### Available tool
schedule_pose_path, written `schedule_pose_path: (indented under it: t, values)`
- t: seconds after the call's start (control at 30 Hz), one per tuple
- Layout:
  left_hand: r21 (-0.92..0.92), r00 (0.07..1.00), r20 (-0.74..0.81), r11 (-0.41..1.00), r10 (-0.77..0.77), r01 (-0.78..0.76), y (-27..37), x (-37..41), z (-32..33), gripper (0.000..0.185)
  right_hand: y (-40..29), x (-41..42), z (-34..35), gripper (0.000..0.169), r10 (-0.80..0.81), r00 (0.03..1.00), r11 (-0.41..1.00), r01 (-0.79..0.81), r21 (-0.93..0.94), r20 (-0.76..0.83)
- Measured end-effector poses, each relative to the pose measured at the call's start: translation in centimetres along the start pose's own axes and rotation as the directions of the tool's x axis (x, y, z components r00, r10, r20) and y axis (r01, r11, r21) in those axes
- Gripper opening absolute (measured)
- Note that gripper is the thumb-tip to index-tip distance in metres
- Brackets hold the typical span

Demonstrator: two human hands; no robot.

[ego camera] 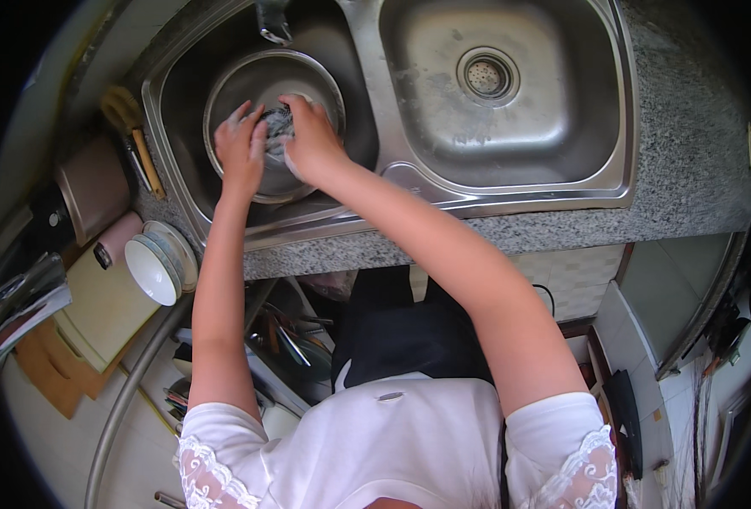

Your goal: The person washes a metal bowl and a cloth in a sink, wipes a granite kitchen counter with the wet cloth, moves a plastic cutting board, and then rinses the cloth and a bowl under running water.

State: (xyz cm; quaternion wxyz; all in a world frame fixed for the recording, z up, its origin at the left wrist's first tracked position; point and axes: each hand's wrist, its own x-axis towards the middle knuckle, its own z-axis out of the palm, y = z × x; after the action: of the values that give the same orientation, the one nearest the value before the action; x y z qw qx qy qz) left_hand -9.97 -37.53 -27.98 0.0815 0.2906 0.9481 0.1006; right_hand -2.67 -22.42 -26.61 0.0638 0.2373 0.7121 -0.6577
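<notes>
A round metal basin point(226, 79) stands in the left bowl of a stainless steel double sink. Over its middle, my left hand point(242, 140) and my right hand point(308, 137) face each other around a dark and whitish patterned bundle point(278, 130), which looks like wet, sudsy cloth. The fingers of both hands bend round its two sides, and whitish foam shows on them. What lies beneath the bundle is hidden. Just above the basin hangs the end of the tap point(275, 25).
The right sink bowl point(496, 146) has a drain strainer point(487, 75). A wooden-handled brush point(140, 143) lies left of the sink on the granite counter point(681, 159). Stacked bowls point(153, 267), a pink cylindrical object point(119, 238) and cutting boards point(102, 305) are at the lower left.
</notes>
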Motion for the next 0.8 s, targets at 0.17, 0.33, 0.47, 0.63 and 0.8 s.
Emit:
schedule_pose_path:
  t: [0.17, 0.33, 0.47, 0.63, 0.8]
  values:
    - [0.301, 0.927, 0.365, 0.953, -0.090, -0.027, -1.9, 0.3, 9.3, 0.067, 9.1, 7.8, 7.8, 0.045, -0.012, 0.981, 0.787, -0.112, -0.607, -0.195]
    - [0.319, 0.910, 0.408, 0.923, 0.071, -0.215, -5.5, 4.1, 8.7, 0.060, 10.0, 8.6, 8.1, 0.033, 0.134, 0.989, 0.700, -0.138, -0.700, -0.062]
    - [0.111, 0.986, -0.131, 0.990, 0.102, -0.088, -8.6, 2.0, 14.7, 0.038, 9.4, 11.2, 10.8, 0.024, 0.190, 0.949, 0.982, -0.182, 0.056, -0.251]
    - [-0.680, 0.976, 0.019, 0.713, -0.216, 0.171, 0.0, 4.4, 7.9, 0.020, 11.2, 12.5, 9.4, 0.037, 0.713, 0.692, 0.203, -0.358, 0.912, 0.113]
    - [-0.141, 0.990, 0.093, 0.985, 0.110, -0.097, -4.3, 3.4, 5.9, 0.018, 9.3, 11.2, 9.9, 0.031, 0.536, 0.839, 0.837, -0.512, 0.195, -0.098]
